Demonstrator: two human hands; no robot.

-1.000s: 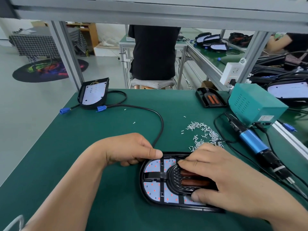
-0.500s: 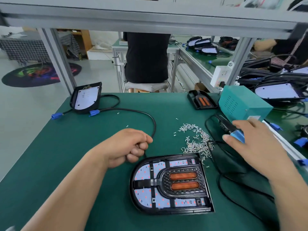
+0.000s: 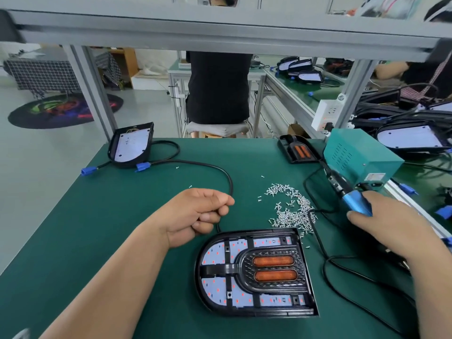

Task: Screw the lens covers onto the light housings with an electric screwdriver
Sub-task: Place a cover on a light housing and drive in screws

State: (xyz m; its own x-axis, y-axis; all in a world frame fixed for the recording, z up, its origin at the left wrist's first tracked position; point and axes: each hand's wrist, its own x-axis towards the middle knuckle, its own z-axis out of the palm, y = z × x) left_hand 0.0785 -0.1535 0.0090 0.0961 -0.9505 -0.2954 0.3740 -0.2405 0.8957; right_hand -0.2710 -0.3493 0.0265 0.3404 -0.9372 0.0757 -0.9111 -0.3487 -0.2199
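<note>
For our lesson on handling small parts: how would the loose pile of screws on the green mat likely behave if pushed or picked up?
The screws lie loose, with strays around the heap, so a push would probably scatter them. Each looks tiny and shiny, so it is likely light and fiddly to pinch. The mat looks soft, so they may not roll far.

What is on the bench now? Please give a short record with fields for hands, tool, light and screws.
left hand: fingers curled over the black cable; contents unclear
right hand: grips the blue electric screwdriver
light housing: flat on the green mat, lens cover lying inside
screws: loose pile beyond the housing
</note>
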